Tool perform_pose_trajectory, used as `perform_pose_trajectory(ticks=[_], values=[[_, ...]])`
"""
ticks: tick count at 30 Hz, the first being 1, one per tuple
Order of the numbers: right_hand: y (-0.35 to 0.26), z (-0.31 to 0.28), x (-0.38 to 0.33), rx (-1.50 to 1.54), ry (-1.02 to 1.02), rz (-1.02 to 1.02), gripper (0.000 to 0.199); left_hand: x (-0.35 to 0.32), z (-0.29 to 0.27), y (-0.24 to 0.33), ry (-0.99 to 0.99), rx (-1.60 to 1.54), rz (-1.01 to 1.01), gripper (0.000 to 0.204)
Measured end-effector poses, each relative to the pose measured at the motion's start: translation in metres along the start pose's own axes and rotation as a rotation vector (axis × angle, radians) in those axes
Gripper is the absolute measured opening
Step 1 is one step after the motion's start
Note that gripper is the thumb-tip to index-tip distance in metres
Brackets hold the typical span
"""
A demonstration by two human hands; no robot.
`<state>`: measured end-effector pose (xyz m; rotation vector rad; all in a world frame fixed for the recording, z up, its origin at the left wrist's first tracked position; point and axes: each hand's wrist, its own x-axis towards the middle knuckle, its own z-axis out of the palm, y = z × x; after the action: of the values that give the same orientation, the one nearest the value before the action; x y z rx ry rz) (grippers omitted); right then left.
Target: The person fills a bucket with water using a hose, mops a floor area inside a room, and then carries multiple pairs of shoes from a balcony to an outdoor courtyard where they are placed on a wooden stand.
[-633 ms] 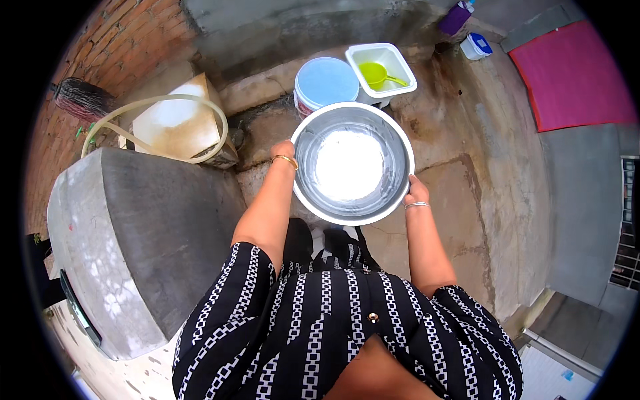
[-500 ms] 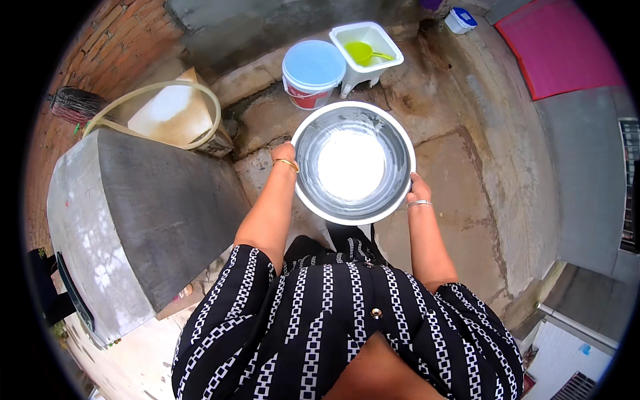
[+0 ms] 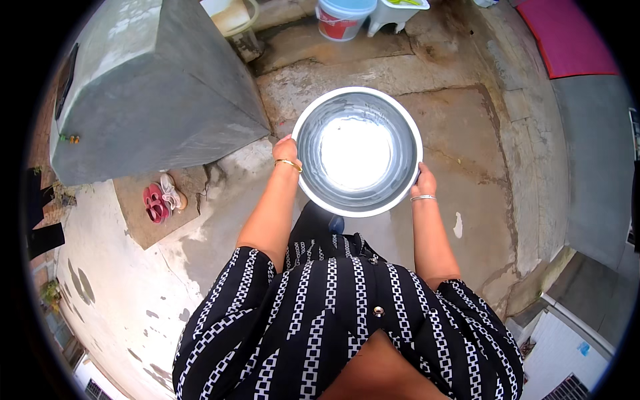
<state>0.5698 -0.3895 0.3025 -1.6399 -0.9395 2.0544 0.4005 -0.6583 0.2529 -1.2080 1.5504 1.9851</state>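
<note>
A wide, round metal basin (image 3: pixel 357 203) with a pale rim is held level in front of my body. Bright light reflects off its bottom, so I cannot tell whether water is in it. My left hand (image 3: pixel 287 152) grips the basin's left rim, a gold bangle on that wrist. On the opposite side my right hand (image 3: pixel 425 181) clasps the rim lower down, with a silver bangle on the wrist. The fingers of both hands are partly hidden beneath and behind the rim.
A grey concrete block (image 3: pixel 180 100) stands to the left, with pink shoes (image 3: pixel 156 204) and white shoes (image 3: pixel 172 193) near its base. Ahead are a lidded bucket (image 3: pixel 340 25) and a white plastic tub (image 3: pixel 393 15) on legs. A pink sheet (image 3: pixel 567 40) hangs at the far right.
I have moved back from the bucket and tub, which now sit at the top edge. The concrete block has shifted up in view and shoes have appeared. Both hands still hold the basin.
</note>
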Motion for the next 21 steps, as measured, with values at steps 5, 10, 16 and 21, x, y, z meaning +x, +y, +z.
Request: perform_pose_trajectory(ticks=[5, 10, 16, 21], values=[[0.077, -0.006, -0.08, -0.155, -0.071, 0.076, 0.034, 0.003, -0.155, -0.039, 0.129, -0.099, -0.035, 0.026], [0.177, 0.002, -0.141, -0.263, -0.15, 0.121, 0.034, -0.019, -0.295, -0.031, 0.314, -0.093, -0.124, 0.028], [0.32, 0.055, -0.222, -0.313, -0.308, 0.177, 0.033, 0.014, -0.481, -0.001, 0.394, -0.261, -0.036, 0.025], [0.447, 0.136, -0.287, -0.374, -0.364, 0.187, 0.031, 0.053, -0.619, 0.049, 0.481, -0.412, 0.055, 0.023]])
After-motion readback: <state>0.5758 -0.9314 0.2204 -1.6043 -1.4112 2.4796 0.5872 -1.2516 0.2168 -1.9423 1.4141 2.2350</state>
